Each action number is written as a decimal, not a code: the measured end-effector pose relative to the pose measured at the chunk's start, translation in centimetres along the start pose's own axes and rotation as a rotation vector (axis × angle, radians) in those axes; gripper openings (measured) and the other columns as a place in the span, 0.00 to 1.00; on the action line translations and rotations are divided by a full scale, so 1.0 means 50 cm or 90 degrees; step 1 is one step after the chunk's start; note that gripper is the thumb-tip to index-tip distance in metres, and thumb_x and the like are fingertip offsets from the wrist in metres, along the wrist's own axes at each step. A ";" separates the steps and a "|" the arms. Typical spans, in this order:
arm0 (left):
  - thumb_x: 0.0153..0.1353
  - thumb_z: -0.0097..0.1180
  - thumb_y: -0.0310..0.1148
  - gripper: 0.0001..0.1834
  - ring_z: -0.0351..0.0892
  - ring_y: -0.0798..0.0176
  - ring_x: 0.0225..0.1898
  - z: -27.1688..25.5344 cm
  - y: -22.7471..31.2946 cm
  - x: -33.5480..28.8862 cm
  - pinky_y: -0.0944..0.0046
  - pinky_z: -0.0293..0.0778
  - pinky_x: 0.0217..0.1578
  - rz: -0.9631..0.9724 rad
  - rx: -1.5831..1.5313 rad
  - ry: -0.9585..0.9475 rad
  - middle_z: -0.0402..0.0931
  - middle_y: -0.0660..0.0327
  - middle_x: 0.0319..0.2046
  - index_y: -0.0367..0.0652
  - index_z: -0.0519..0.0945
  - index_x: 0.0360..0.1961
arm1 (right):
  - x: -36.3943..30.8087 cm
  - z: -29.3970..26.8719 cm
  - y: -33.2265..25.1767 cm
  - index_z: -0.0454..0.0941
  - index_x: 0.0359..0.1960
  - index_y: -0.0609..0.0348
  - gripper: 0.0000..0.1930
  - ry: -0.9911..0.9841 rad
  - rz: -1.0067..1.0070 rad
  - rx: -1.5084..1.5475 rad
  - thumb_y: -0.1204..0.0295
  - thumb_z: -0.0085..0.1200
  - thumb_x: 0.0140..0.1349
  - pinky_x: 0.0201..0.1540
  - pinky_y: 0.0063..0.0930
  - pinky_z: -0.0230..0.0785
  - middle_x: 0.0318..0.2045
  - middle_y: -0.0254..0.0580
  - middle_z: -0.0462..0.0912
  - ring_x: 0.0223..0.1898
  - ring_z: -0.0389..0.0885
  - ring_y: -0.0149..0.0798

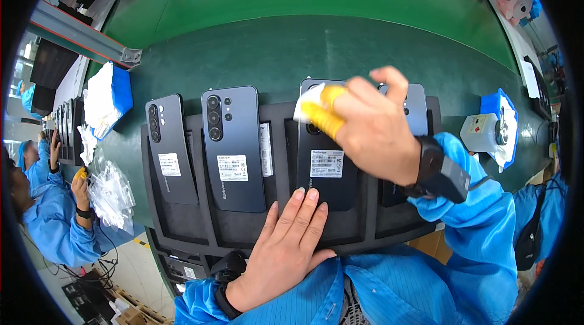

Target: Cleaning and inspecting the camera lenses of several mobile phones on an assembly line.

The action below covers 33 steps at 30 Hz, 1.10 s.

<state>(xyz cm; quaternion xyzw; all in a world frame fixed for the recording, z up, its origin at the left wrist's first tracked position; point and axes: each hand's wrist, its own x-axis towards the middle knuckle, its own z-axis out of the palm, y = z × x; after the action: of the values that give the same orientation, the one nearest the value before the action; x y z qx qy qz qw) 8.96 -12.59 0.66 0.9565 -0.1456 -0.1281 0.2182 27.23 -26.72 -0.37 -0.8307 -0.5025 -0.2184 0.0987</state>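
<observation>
My right hand (380, 127), wearing yellow finger cots (322, 119), pinches a white wipe (306, 101) against the camera end of a dark smartphone (339, 196). Hand and wipe cover part of its lenses; a white label shows below them. My left hand (281, 255) lies flat, fingers stretched, its fingertips at the lower edge of that phone. The phone rests back up on a black foam tray (281, 203). To its left lie a second phone (243, 145) and a third phone (174, 182), both back up. Another phone (417, 103) on the right is partly hidden by my right hand and forearm.
On the green table (231, 51), a blue bin (122, 90) with white wipes and some clear plastic bags (112, 197) lie left. At right stand a white bottle (476, 132) and a blue box (513, 142). A co-worker (55, 227) works at far left.
</observation>
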 end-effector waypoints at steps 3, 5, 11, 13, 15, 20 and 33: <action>0.52 0.61 0.54 0.41 0.52 0.45 0.70 0.000 0.004 0.004 0.41 0.60 0.62 0.003 -0.001 0.006 0.57 0.47 0.67 0.39 0.68 0.62 | 0.026 0.009 0.055 0.85 0.28 0.51 0.07 0.075 0.036 -0.079 0.71 0.57 0.47 0.52 0.46 0.52 0.30 0.28 0.73 0.38 0.73 0.32; 0.52 0.61 0.54 0.41 0.52 0.45 0.70 0.001 0.002 0.006 0.41 0.60 0.61 -0.009 -0.002 0.007 0.57 0.47 0.67 0.39 0.68 0.62 | 0.029 0.000 0.048 0.85 0.29 0.52 0.07 0.067 0.039 -0.028 0.72 0.57 0.47 0.53 0.47 0.51 0.30 0.29 0.73 0.38 0.73 0.33; 0.52 0.61 0.53 0.40 0.53 0.46 0.69 -0.005 0.008 0.008 0.42 0.61 0.61 0.008 0.007 0.005 0.58 0.47 0.66 0.39 0.69 0.61 | 0.008 -0.023 0.014 0.87 0.33 0.54 0.15 -0.015 0.088 0.136 0.82 0.55 0.43 0.52 0.44 0.53 0.33 0.35 0.77 0.36 0.74 0.36; 0.52 0.61 0.53 0.40 0.54 0.46 0.69 -0.004 0.003 0.007 0.42 0.61 0.61 0.008 0.002 0.005 0.58 0.47 0.66 0.40 0.69 0.61 | 0.012 -0.029 0.013 0.87 0.33 0.54 0.16 -0.053 0.169 0.178 0.83 0.54 0.43 0.49 0.40 0.53 0.30 0.36 0.77 0.35 0.74 0.37; 0.52 0.61 0.54 0.40 0.54 0.46 0.69 -0.003 0.001 0.005 0.42 0.61 0.61 0.004 -0.002 0.003 0.58 0.47 0.66 0.40 0.69 0.61 | 0.003 -0.050 0.014 0.87 0.34 0.54 0.17 -0.097 0.193 0.200 0.84 0.54 0.43 0.48 0.39 0.53 0.30 0.36 0.77 0.35 0.74 0.37; 0.52 0.60 0.54 0.40 0.53 0.46 0.70 -0.004 0.001 0.007 0.42 0.61 0.61 0.010 0.003 -0.003 0.58 0.47 0.66 0.40 0.69 0.61 | -0.031 -0.065 -0.019 0.86 0.38 0.51 0.18 -0.115 0.156 0.220 0.83 0.55 0.45 0.47 0.38 0.52 0.33 0.33 0.78 0.33 0.74 0.34; 0.52 0.61 0.53 0.40 0.52 0.45 0.70 -0.002 0.003 0.008 0.41 0.60 0.61 0.007 0.001 -0.003 0.57 0.47 0.67 0.41 0.68 0.62 | -0.008 -0.017 0.008 0.84 0.27 0.49 0.05 0.041 0.006 -0.007 0.69 0.57 0.49 0.51 0.47 0.54 0.31 0.28 0.73 0.38 0.73 0.31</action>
<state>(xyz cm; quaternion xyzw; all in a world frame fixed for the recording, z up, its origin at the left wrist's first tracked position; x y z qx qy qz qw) 9.30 -12.83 0.75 0.9554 -0.1515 -0.1293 0.2180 27.22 -27.56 0.22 -0.8261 -0.4940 -0.2475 0.1110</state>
